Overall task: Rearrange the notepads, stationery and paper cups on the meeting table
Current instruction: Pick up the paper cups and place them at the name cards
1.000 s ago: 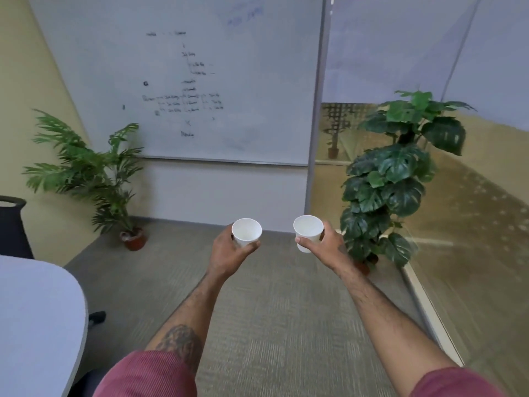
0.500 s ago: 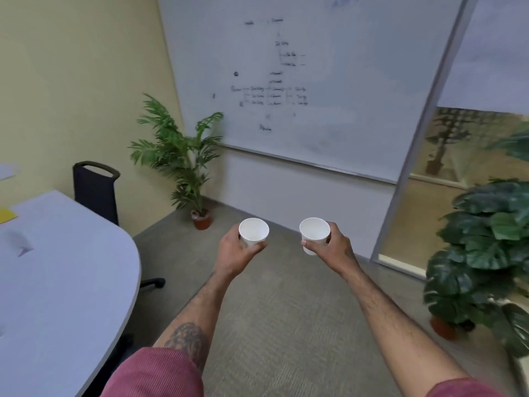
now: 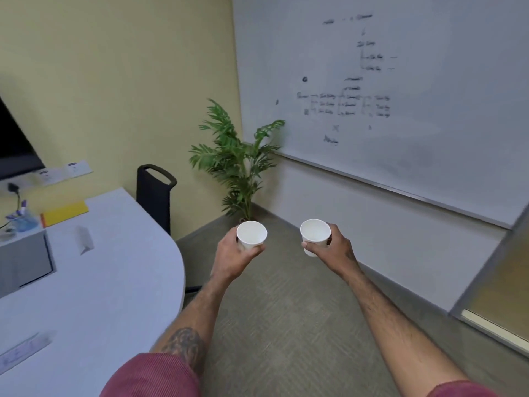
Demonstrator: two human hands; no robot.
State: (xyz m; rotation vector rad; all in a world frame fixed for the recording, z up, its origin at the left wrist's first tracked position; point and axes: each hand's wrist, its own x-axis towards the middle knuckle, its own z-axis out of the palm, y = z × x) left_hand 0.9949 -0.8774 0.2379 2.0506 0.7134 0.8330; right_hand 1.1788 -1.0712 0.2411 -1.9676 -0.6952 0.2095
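Two paper cups are off the desk, is that right? (first speaker)

Yes. The left hand (image 3: 232, 253) grips the left cup (image 3: 252, 234) with its fingers curled round the wall, and the right hand (image 3: 335, 250) grips the right cup (image 3: 315, 234) in the same way. Both cups are upright, mouths up, and look empty. They are held over the carpet at about twelve o'clock from the person, near each other but apart. (second speaker)

And where is the desk? (first speaker)

The desk (image 3: 114, 282) lies at about nine o'clock from the hands, well apart from both cups. On it a yellow notepad (image 3: 65, 213) lies at the far end, around ten o'clock. Near it, more toward nine o'clock, is a blue pen holder (image 3: 23, 222). A folded card (image 3: 84, 239) lies nearer than the notepad. At seven o'clock there is a pale strip (image 3: 23, 351), too blurred to name. (second speaker)

How far is the task, then? (first speaker)

I judge it is in the middle. The cups are picked up, but neither is set down at a place, and no other cup shows on the desk. Whether the notepad and the pen holder are already in their final places I cannot tell. What is left, in my opinion, is to bring both cups to the desk, set them upright, and then arrange the stationery. (second speaker)
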